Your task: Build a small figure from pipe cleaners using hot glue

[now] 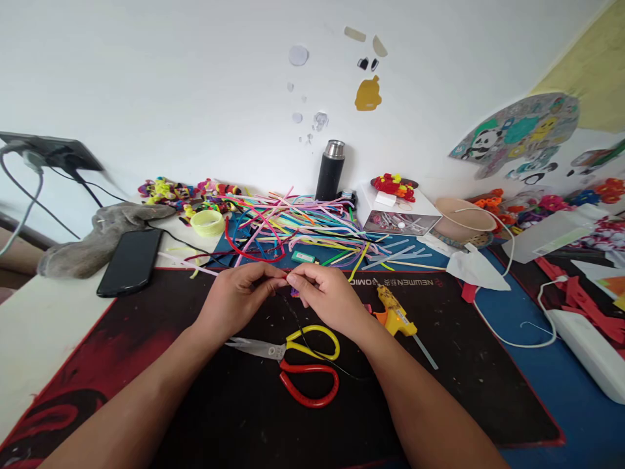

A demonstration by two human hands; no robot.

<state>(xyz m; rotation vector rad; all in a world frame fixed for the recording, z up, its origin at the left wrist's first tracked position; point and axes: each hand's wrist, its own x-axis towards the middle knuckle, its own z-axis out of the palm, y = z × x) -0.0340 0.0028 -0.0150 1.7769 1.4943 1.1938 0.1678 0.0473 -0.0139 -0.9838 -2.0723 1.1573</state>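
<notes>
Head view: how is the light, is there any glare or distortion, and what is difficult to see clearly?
Head view: soft light, with bright glints on the bottle cap; head view, lower corners: the forearms look stretched; head view, centre: the black strand fades into the dark mat, and the red piece between left hand and right hand is too small to make out.

On the desk (58, 339), a mat (488, 391) carries the scissors (277, 352), nearer the person than the left hand (241, 293) and right hand (328, 294); a small piece (284, 275) sits between those hands. A glue gun (396, 314) lies right of the scissors. A phone (129, 262) lies at the mat's far left corner. Craft stems (303, 225) lie behind, a flask (331, 174) beyond them, a box (420, 212) to its right.
</notes>
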